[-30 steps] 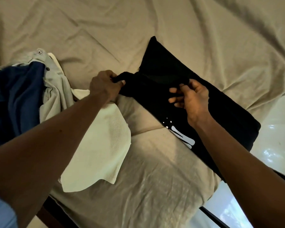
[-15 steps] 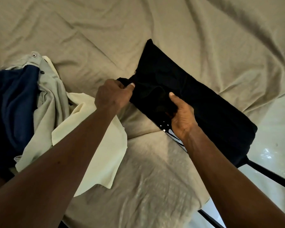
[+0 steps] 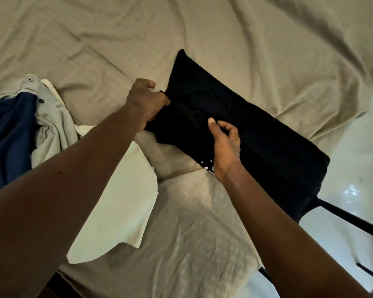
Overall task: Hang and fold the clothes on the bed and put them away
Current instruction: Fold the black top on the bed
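On the bed (image 3: 246, 39), right side: the black garment (image 3: 267, 134), mid-fold.
It runs from far centre to the near right edge. It looks limp and light, so I judge it'll sag and slip; take it by edges and corners. Your left hand (image 3: 146, 100) clutches its left edge. Your right hand (image 3: 225, 145) curls over the middle; I can't tell if it pinches cloth.

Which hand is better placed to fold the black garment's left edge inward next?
Probably left. The left hand grips the black garment at that edge, so it can carry it over; the right hand sits above the garment's middle, its hold unclear.
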`<state>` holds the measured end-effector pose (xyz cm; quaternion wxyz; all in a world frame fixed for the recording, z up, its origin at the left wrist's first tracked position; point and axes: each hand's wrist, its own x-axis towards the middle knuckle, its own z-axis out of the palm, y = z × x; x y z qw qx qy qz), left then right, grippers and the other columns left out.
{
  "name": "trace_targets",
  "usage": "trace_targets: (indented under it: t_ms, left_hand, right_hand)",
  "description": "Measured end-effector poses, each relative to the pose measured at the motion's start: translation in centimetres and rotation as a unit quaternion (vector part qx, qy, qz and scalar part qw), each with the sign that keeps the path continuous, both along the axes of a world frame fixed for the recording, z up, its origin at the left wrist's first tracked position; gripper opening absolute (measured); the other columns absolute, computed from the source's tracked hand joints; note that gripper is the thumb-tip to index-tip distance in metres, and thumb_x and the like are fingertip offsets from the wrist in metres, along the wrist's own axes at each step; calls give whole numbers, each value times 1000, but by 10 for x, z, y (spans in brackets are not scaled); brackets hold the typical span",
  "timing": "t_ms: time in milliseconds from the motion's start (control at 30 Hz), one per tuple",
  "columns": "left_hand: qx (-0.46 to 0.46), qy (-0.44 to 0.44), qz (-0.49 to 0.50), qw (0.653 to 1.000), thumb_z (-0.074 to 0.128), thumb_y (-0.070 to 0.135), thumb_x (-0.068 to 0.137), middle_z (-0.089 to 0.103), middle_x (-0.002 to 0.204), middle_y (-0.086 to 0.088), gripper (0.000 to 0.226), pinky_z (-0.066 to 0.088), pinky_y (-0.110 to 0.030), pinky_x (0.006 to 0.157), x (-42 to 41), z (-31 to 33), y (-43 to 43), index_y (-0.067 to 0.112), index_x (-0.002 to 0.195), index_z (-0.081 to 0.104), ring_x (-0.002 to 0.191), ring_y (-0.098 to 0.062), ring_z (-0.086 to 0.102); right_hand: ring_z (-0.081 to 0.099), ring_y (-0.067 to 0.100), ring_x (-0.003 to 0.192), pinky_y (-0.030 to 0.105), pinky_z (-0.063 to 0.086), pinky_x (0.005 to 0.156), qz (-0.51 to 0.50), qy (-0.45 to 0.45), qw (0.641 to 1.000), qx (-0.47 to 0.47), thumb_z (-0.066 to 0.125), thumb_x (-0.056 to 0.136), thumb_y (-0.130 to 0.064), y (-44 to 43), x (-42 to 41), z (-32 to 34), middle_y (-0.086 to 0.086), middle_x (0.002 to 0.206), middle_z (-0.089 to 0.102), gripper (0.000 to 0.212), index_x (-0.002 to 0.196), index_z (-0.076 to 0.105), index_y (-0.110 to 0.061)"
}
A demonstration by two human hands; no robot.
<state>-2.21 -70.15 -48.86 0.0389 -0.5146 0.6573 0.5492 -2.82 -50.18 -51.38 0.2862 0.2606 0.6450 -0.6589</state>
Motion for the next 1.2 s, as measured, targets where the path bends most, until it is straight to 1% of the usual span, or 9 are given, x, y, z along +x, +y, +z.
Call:
trace_targets:
  t_ms: [133,233,367,467,733,867,1000,1100,1200]
  left_hand:
    - [0,118,29,993,69,2,90,64,110,7,48,53,-14,73,1,-11,3,31,128,63,93,-2,64]
    - [80,143,28,986,67,-8,88,71,115,2,57,57,-23,81,5,-25,3,27,133,62,103,-10,71]
    - [59,147,-51,986,65,-17,85,69,117,6,76,57,-20,81,11,-32,7,22,147,49,104,-6,71]
    - [-8,136,-117,984,65,-16,84,64,124,11,84,57,-18,82,17,-33,13,33,150,44,107,-3,68]
    - [-59,177,-26,982,61,-15,82,69,122,-4,62,56,-21,91,0,-27,-3,20,134,62,111,-11,69]
    - [-274,51,-148,949,69,11,87,61,130,-2,48,49,-30,103,13,-23,8,23,133,62,114,-18,63]
    - [-461,32,-242,853,68,22,87,53,133,-6,39,42,-48,99,38,-11,37,25,125,61,122,-29,52]
    - [-507,60,-368,777,58,33,91,55,136,-7,41,40,-47,93,50,-21,42,23,131,59,120,-32,54]
    - [-462,9,-437,772,48,47,101,40,161,-8,60,36,-52,109,50,-35,40,19,154,44,145,-31,41]
  right_hand:
    - [75,14,87,38,62,92,-88,56,994,-20,74,93,-7,-13,-4,12,1,92,75,26,118,67,-13]
    - [76,17,96,36,61,94,-116,127,984,-37,70,92,5,-11,1,17,4,98,77,31,117,68,-13]
    - [70,7,89,24,58,87,-35,174,979,99,69,95,-7,5,10,6,-10,97,71,36,125,71,-27]
    - [66,0,93,17,54,87,86,188,969,137,71,96,-21,17,11,-1,-14,119,64,57,148,50,-33]
    - [57,4,113,27,56,95,228,261,928,138,77,92,-20,37,23,-15,-12,140,42,92,160,20,-39]
    - [58,5,107,30,59,91,263,272,913,155,68,98,-24,38,17,-11,-11,136,38,78,157,25,-50]
    - [58,13,97,35,60,83,345,322,835,283,55,105,-34,32,7,-10,-1,132,36,60,158,30,-42]
    - [51,16,100,30,55,65,409,420,703,404,57,102,-32,29,3,-7,4,126,34,62,158,30,-39]
    - [49,17,99,30,55,62,459,474,609,440,55,102,-39,36,5,-12,7,124,38,65,161,27,-33]
